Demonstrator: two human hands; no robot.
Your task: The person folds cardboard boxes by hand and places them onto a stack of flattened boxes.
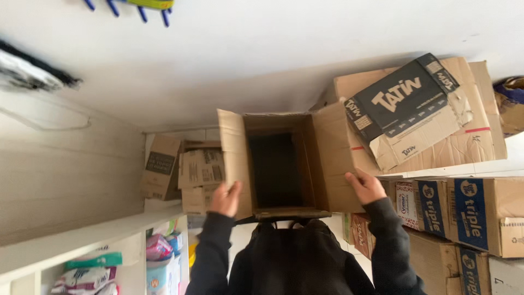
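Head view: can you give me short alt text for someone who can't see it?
Two hands in dark sleeves hold an open, empty cardboard box overhead, the left hand on one side flap and the right hand on the other. Stacked cardboard boxes fill the right side, and a white shelf with packaged goods sits lower left.

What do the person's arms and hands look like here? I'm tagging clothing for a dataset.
Both arms are in long, dark, nearly black sleeves reaching the wrists. The left hand and right hand are bare: no gloves, rings or watch visible.
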